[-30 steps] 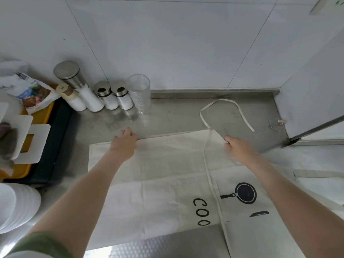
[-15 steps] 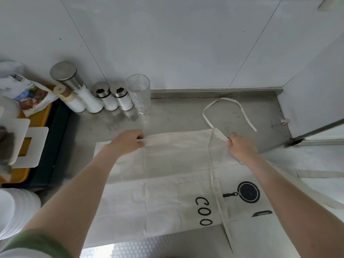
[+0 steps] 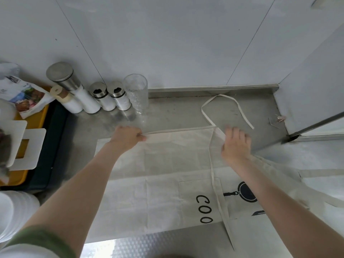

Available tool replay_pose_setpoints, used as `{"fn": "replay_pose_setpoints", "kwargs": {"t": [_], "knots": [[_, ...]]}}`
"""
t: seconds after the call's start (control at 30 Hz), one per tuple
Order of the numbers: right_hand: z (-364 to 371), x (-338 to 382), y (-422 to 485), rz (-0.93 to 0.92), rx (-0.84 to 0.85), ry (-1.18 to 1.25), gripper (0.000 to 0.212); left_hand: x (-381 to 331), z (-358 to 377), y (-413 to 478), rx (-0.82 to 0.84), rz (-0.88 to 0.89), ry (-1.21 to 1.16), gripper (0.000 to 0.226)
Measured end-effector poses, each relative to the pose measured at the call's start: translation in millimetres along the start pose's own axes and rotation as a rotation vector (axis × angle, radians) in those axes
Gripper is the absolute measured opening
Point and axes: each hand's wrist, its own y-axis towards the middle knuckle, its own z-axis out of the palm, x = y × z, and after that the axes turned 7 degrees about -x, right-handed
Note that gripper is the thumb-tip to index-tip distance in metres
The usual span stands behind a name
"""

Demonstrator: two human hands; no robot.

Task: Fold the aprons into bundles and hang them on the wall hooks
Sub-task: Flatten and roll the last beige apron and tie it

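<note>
A cream apron point(image 3: 163, 183) with a black pan print and the letters "COO" lies spread on the steel counter point(image 3: 176, 112). My left hand point(image 3: 126, 137) pinches its far hem and lifts that edge slightly. My right hand point(image 3: 235, 144), blurred, lies over the far right corner, where a strap point(image 3: 214, 175) runs down across the cloth; its grip is unclear. The neck strap point(image 3: 221, 98) loops loose on the counter behind the apron. No wall hooks are in view.
Several white shakers with metal lids point(image 3: 104, 96) and a clear glass point(image 3: 136, 92) stand along the back wall at left. A yellow tray point(image 3: 20, 174), a snack bag point(image 3: 28, 97) and stacked white plates point(image 3: 13, 213) fill the left side. A metal panel point(image 3: 314, 94) rises at right.
My left hand went from lying flat on the far hem to pinching it and lifting it. My right hand shifted a little toward the far corner. The view moved closer.
</note>
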Motion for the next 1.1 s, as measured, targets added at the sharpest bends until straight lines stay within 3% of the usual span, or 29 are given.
{"fn": "replay_pose_setpoints", "kwargs": {"t": [0.1,0.13,0.2,0.3,0.4,0.47,0.53,0.57,0.6,0.67,0.7,0.83,1.0,1.1], "knots": [[8,10,-8,-0.335,-0.002,0.184,0.069,-4,4,3,0.031,-0.010,0.152,0.039],[12,13,-11,-0.426,0.077,0.252,0.063,-6,5,3,0.033,-0.021,0.193,0.041],[17,13,-17,-0.440,0.242,0.356,0.036,-13,7,3,0.021,-0.034,0.298,0.042],[11,11,-18,-0.301,0.404,0.433,0.014,-23,9,2,0.025,-0.067,0.359,0.044],[-8,13,-7,-0.105,0.472,0.720,0.019,-26,13,0,0.014,-0.096,0.393,0.038],[-20,12,11,0.110,0.354,0.967,0.023,-27,15,0,-0.002,-0.100,0.433,0.034],[-30,7,35,0.363,0.129,1.264,0.008,-27,19,-1,-0.017,-0.102,0.442,0.029],[-33,2,47,0.460,0.040,1.401,0.013,-28,20,-2,-0.033,-0.103,0.437,0.027],[-35,-4,57,0.505,-0.020,1.493,0.035,-28,22,-3,-0.053,-0.101,0.422,0.027],[-31,-12,63,0.439,-0.010,1.359,0.066,-31,25,-5,-0.108,-0.080,0.363,0.027],[-27,-13,61,0.384,0.033,1.219,0.064,-31,27,-5,-0.138,-0.045,0.311,0.024],[6,-11,44,0.238,0.198,0.769,0.013,-36,32,0,-0.165,0.098,0.083,0.019],[22,-18,36,0.161,0.157,0.629,0.009,-30,30,6,-0.039,0.089,0.214,0.021],[14,-20,36,0.036,0.278,0.597,0.011,-20,25,10,0.045,0.101,0.265,0.023]]}}
